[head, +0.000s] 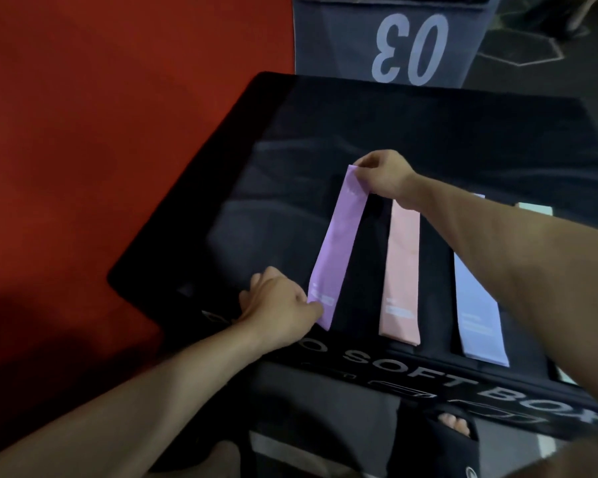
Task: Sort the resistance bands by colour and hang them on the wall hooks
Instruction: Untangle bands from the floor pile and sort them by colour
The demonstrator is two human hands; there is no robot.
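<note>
A purple resistance band (337, 246) lies stretched flat on top of a black soft box (221, 201). My left hand (280, 301) pinches its near end and my right hand (384, 174) pinches its far end. To the right of it lie a pink band (401, 270) and a pale blue band (477, 312), side by side and apart. My right forearm hides part of the blue band. At the right edge a pale green band (535, 209) peeks out past that forearm. No wall hooks are in view.
A grey box marked "03" (387, 39) stands behind the black box. Red floor (83, 115) spreads to the left. My foot in a black slide sandal (453, 426) shows below the box's front edge, which bears white lettering.
</note>
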